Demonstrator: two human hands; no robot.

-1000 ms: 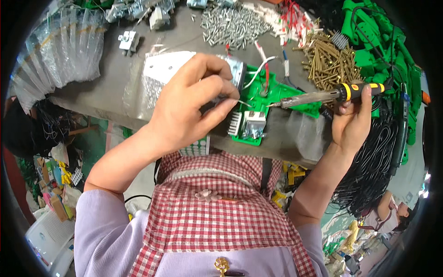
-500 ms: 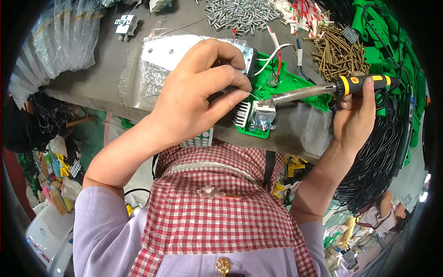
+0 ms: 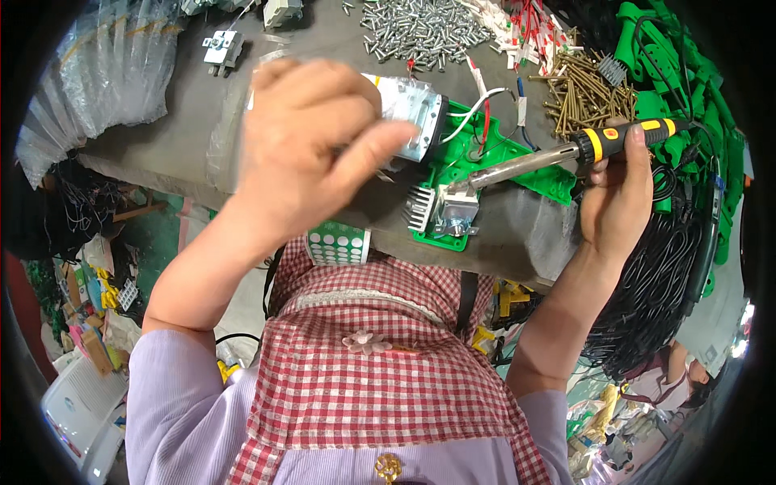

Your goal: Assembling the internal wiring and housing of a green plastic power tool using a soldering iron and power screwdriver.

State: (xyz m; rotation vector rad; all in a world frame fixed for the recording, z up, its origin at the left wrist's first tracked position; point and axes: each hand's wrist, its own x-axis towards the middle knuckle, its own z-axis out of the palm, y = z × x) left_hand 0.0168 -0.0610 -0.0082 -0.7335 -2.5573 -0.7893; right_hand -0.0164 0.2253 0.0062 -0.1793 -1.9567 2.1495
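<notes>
My right hand grips the black-and-yellow handle of a soldering iron. Its metal tip rests at a grey boxy component on a green circuit board near the bench's front edge. A finned silver heat sink stands on the same board. My left hand hovers blurred just left of the board, thumb and fingers pinched on a thin wire. It covers much of a silver metal housing with white and red leads.
A heap of silver screws lies at the back, brass screws to the right. Green plastic parts and black cables crowd the right side. Clear bags and a small metal bracket sit left.
My left hand has lifted off the board and drawn back to the left. The soldering iron tip has stayed at the board's front component.
</notes>
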